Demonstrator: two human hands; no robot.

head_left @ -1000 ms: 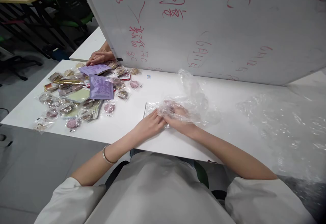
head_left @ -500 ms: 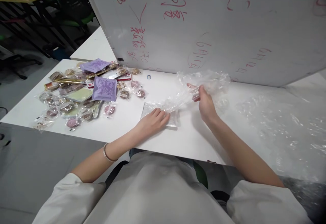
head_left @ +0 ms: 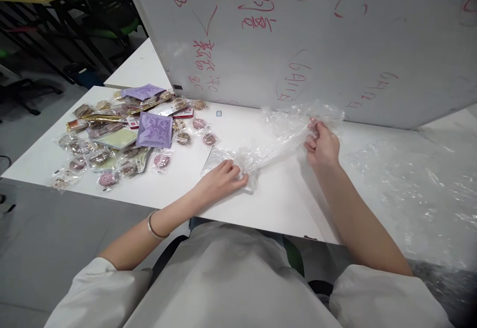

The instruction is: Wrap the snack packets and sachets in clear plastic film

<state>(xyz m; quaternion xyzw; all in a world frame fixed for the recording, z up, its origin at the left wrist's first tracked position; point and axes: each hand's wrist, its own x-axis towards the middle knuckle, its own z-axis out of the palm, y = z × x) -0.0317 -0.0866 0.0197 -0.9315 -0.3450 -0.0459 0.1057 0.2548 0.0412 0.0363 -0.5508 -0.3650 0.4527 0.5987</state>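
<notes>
In the head view my left hand (head_left: 226,178) lies on a flat, silvery-clear packet (head_left: 213,158) near the table's front edge. Its fingers are curled into the crumpled film over the packet. Farther right, my right hand (head_left: 325,145) is raised slightly above the table, closed around a bunch of clear plastic film (head_left: 285,144). Between the two hands the film is stretched tight, with its loose part crumpled against the whiteboard behind. What lies inside the packet cannot be made out.
A heap of individually wrapped cookies (head_left: 128,168) and purple sachets (head_left: 154,130) covers the table's left part. Behind the table stands a whiteboard (head_left: 231,59) with red writing. A large sheet of clear plastic (head_left: 428,194) spreads over the right side. A small blue-edged label (head_left: 219,113) lies near the board.
My right hand has moved right, closing into a fist and drawing the film tighter. My left hand stays on the packet, its fingers more curled. The packet has shifted and tilted slightly.
</notes>
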